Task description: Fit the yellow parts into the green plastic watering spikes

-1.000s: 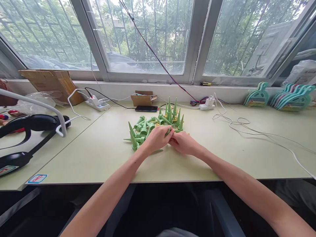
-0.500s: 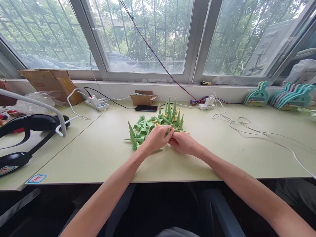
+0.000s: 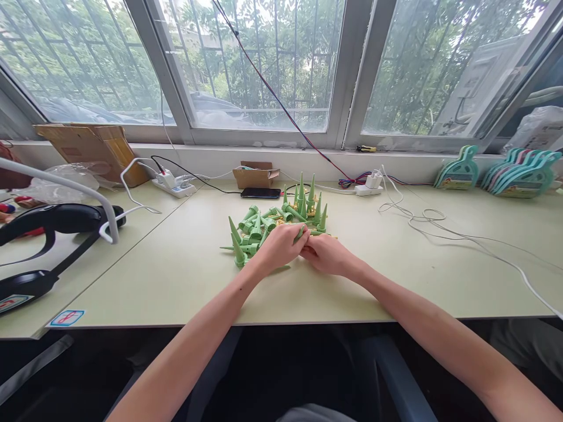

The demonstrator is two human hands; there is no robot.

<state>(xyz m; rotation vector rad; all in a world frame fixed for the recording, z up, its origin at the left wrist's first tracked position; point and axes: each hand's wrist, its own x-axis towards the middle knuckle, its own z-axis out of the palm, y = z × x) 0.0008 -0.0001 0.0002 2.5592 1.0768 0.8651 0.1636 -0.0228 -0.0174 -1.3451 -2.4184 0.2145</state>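
My left hand [image 3: 281,243] is closed around a green plastic plant watering spike [image 3: 299,235], of which only a short part shows between thumb and fingers. Pressed up against it, my right hand [image 3: 328,253] has its fingers pinched together; whatever they grip is hidden. Just beyond and to the left of the hands lies a pile of loose green spikes [image 3: 255,230]. Several more spikes [image 3: 311,196] stand point up behind my right hand, with small yellow pieces [image 3: 280,221] among the green ones.
A black phone [image 3: 260,193] lies before a small open cardboard box [image 3: 256,176]. White power strips [image 3: 176,186] and cables [image 3: 433,217] run along the back and right. A black headset [image 3: 61,223] is at left; turquoise flat pieces [image 3: 519,173] stand at far right.
My hands stay in the same place, pressed together. A pale green thing seen at the right edge half a second ago is out of view now.
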